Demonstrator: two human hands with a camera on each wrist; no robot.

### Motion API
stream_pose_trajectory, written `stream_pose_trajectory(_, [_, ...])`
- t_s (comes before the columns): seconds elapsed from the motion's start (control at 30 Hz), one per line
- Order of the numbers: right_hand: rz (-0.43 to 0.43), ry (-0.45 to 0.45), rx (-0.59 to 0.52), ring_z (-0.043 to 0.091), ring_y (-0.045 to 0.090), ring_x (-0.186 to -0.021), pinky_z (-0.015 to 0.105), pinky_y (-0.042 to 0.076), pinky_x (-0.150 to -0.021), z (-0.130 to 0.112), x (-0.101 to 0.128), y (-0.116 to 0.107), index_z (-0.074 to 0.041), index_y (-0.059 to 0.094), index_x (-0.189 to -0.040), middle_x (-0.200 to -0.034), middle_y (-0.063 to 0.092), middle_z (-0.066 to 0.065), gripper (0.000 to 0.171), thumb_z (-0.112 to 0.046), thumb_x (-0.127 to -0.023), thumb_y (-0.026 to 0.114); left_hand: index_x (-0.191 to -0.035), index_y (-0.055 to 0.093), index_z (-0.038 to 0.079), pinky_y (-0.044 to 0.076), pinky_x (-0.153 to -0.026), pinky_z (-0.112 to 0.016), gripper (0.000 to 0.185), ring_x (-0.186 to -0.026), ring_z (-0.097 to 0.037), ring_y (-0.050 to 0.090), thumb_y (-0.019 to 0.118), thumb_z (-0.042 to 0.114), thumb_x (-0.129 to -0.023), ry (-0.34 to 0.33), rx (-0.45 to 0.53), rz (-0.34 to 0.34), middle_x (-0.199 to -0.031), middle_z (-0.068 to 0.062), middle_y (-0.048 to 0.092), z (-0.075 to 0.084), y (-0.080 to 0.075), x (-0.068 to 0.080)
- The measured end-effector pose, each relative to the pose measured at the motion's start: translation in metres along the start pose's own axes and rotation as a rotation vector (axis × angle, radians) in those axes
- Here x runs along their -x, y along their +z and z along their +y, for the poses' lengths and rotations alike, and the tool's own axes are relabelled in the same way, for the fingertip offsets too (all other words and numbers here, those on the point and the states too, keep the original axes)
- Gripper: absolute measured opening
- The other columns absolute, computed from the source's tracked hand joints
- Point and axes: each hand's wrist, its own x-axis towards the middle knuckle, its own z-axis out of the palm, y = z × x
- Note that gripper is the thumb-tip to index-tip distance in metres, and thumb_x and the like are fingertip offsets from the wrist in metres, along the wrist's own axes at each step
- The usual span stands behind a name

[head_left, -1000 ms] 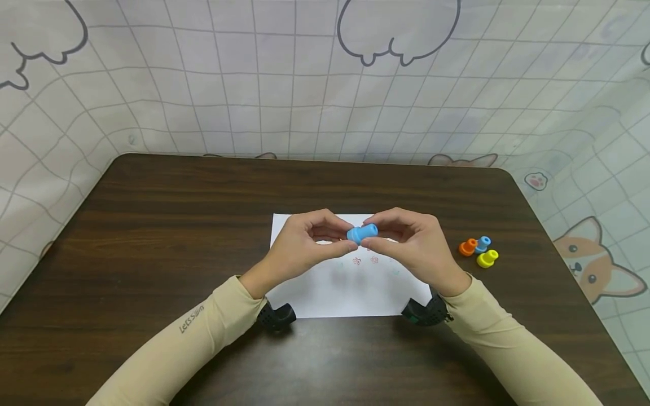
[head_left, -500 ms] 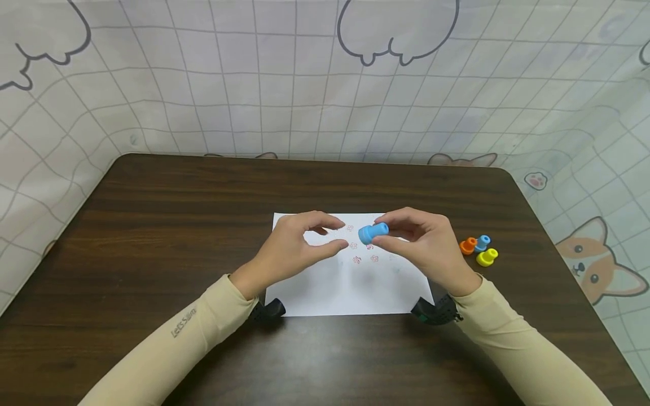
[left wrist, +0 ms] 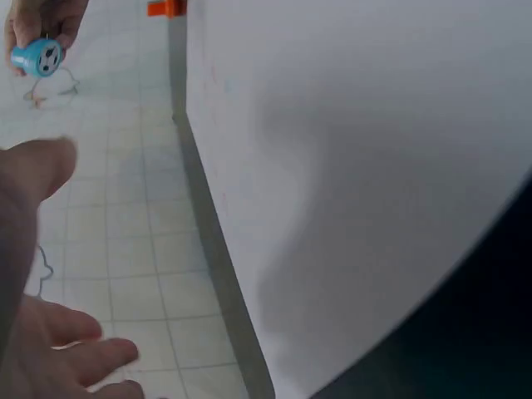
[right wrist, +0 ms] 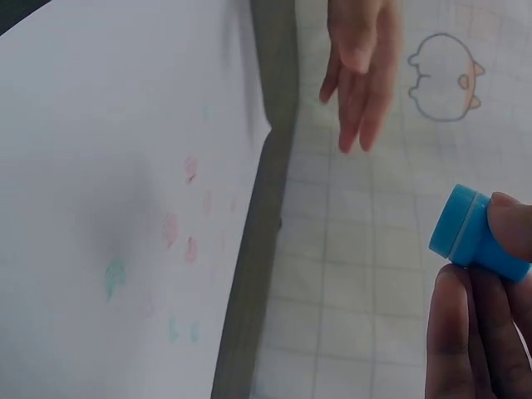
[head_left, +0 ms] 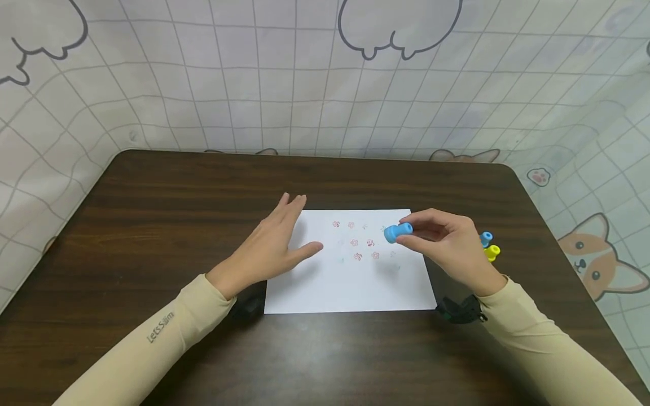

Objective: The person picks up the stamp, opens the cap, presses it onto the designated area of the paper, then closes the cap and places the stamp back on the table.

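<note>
My right hand (head_left: 452, 245) pinches a small light-blue toy stamp (head_left: 398, 232) between thumb and fingers, held above the right part of a white sheet of paper (head_left: 350, 290). In the left wrist view a football picture shows on the wide end of this stamp (left wrist: 37, 58). Over the paper's left edge is my left hand (head_left: 266, 242), its fingers straight, thumb apart, holding nothing. Small flower-like prints in red (head_left: 354, 242) and faint green-blue mark the paper's upper half.
To the right of the paper stand another blue stamp (head_left: 486, 238) and a yellow stamp (head_left: 492, 252), partly behind my right hand. An orange piece (left wrist: 169, 8) shows at the left wrist view's top. The brown table (head_left: 178, 208) meets a grid-patterned cloth (head_left: 315, 101).
The left hand has let go of the blue stamp, moved left and straightened its fingers. My right hand has carried the stamp rightward, now covering the orange stamp in the head view.
</note>
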Motion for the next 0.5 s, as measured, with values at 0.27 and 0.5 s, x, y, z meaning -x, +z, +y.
stream_pose_trajectory(0.27, [0.024, 0.031, 0.092, 0.003, 0.077, -0.084, 0.018, 0.062, -0.082, 0.014, 0.009, -0.021, -0.008, 0.077, -0.106, -0.097, 0.076, -0.014, 0.026, -0.004, -0.081, 0.087, -0.165, 0.011, -0.001, 0.015, -0.133, -0.059, 0.111, -0.164, -0.039, 0.003, 0.064, 0.066, -0.093, -0.029, -0.114, -0.147, -0.174, -0.021, 0.01, -0.016, 0.001, 0.008])
stream_pose_trajectory(0.5, [0.056, 0.06, 0.24, -0.004, 0.074, -0.084, 0.01, 0.059, -0.08, 0.028, 0.026, -0.043, -0.012, 0.077, -0.106, -0.099, 0.074, -0.023, 0.027, -0.006, -0.082, 0.087, -0.163, 0.015, -0.006, 0.014, -0.133, -0.058, 0.117, -0.164, -0.039, 0.006, 0.068, 0.068, -0.089, -0.036, -0.169, -0.225, -0.174, -0.024, 0.01, -0.019, 0.0, 0.01])
